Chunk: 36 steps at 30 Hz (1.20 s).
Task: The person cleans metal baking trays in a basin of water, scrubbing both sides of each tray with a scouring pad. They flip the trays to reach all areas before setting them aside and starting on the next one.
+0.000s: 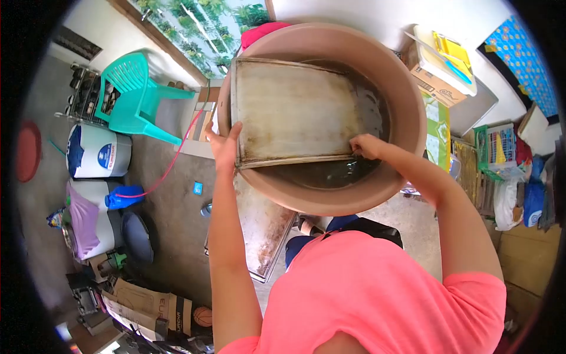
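Observation:
A large brown plastic tub holds dark water. A flat rectangular panel with a thin frame, stained brown along its borders, lies tilted across the tub. Its left end rests over the rim and its right end reaches down to the water. My left hand grips the panel's left edge, thumb on the near face and the other fingers partly hidden. At the lower right corner, my right hand is closed in a fist against the panel; whatever its fingers hold is hidden.
A second stained panel lies on the floor below the tub. To the left are a green plastic chair, a white drum and a pink hose. A cardboard box stands at right.

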Each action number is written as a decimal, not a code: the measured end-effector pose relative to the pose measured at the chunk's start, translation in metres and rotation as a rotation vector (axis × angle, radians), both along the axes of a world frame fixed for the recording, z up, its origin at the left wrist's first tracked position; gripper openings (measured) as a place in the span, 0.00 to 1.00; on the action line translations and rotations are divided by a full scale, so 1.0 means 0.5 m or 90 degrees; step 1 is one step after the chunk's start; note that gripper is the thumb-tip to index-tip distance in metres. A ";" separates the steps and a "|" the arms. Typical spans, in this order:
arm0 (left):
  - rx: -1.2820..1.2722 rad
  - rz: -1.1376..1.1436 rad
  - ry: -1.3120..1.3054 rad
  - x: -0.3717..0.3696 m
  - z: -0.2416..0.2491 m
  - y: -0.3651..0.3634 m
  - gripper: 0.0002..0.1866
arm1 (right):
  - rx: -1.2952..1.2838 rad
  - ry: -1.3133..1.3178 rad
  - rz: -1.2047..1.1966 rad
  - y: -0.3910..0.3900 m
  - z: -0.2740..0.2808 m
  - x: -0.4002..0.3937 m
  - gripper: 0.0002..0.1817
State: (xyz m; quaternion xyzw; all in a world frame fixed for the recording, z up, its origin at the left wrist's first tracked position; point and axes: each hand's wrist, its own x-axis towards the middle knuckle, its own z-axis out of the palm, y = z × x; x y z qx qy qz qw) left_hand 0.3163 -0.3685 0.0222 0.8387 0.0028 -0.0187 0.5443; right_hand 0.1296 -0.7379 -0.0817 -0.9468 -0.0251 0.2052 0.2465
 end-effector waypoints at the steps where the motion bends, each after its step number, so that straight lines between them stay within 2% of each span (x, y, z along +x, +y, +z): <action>1: 0.007 0.002 -0.001 0.001 0.003 -0.001 0.50 | -0.065 0.066 0.018 -0.023 0.000 0.005 0.05; 3: -0.005 0.016 0.023 -0.005 0.016 -0.008 0.47 | -0.109 0.122 -0.022 -0.052 -0.002 0.006 0.06; 4: 0.080 0.015 -0.021 -0.001 0.015 -0.009 0.46 | -0.130 0.151 -0.041 -0.064 0.001 0.006 0.06; 6: 0.251 0.015 -0.111 0.016 0.009 -0.004 0.43 | -0.196 0.118 -0.117 -0.100 -0.076 0.013 0.08; 7: 0.386 -0.006 -0.192 0.015 0.020 -0.007 0.38 | -0.227 0.102 -0.154 -0.107 -0.089 0.017 0.09; 10: 0.528 -0.071 -0.154 0.034 0.035 -0.034 0.34 | -0.174 0.151 -0.237 -0.100 -0.075 0.036 0.20; 13: 0.509 -0.033 -0.115 0.046 0.048 -0.081 0.32 | -0.192 0.131 -0.157 -0.068 -0.034 0.017 0.31; 16: 0.364 0.016 -0.151 0.075 0.020 -0.097 0.27 | -0.254 0.404 0.050 -0.048 -0.022 0.058 0.35; 17: 0.356 0.023 -0.127 0.091 0.006 -0.089 0.25 | -0.149 0.443 0.009 -0.053 0.007 0.067 0.33; 20: 0.291 0.054 -0.087 0.122 -0.006 -0.067 0.18 | -0.100 0.255 -0.158 -0.041 0.058 0.059 0.23; 23: 0.181 0.101 -0.108 0.068 0.019 -0.054 0.14 | -0.059 0.091 -0.265 -0.062 0.051 0.049 0.27; 26: 0.118 0.141 -0.135 0.007 0.074 -0.037 0.11 | -0.042 0.094 -0.268 -0.064 0.114 0.047 0.31; 30: 0.029 0.171 -0.180 -0.037 0.118 -0.020 0.08 | -0.035 0.046 -0.254 -0.062 0.114 0.052 0.27; 34: -0.055 0.233 -0.215 -0.067 0.116 -0.043 0.08 | -0.037 0.018 -0.238 -0.053 0.122 0.057 0.26; 35: -0.007 0.260 -0.215 -0.075 0.111 -0.048 0.08 | -0.034 0.008 -0.232 -0.054 0.120 0.056 0.26; 36: -0.038 0.266 -0.228 -0.082 0.098 -0.051 0.08 | -0.039 0.007 -0.225 -0.054 0.119 0.055 0.26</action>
